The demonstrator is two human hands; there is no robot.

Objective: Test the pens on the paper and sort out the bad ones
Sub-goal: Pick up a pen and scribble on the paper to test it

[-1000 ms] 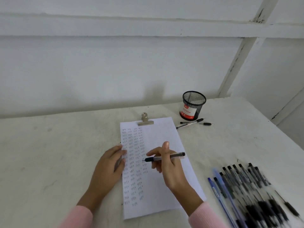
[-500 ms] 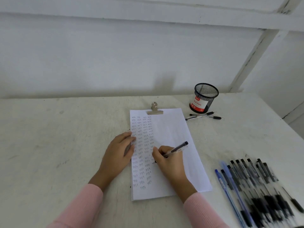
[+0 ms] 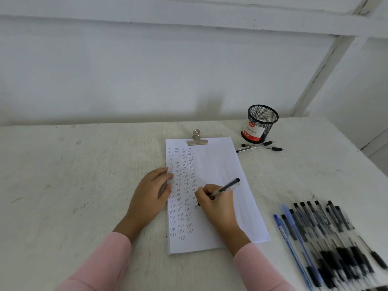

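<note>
Two hands on the white paper sheet (image 3: 220, 164): left hand (image 3: 151, 194) lies flat, fingers relaxed, resting on its left edge. Right hand (image 3: 216, 204) grips a clear black-capped pen (image 3: 227, 186), tip down beside the handwritten columns. Blank paper ahead and right of the right hand. Open white tabletop (image 3: 84, 164) left of the left hand. Right of the right hand: row of black and blue pens (image 3: 327, 234), close to the table's right edge. Ahead-right: black mesh cup (image 3: 261, 122), three loose black pens (image 3: 255, 146) just beside it.

Tilted black pen (image 3: 227, 186) on clipped paper (image 3: 218, 162)
</note>
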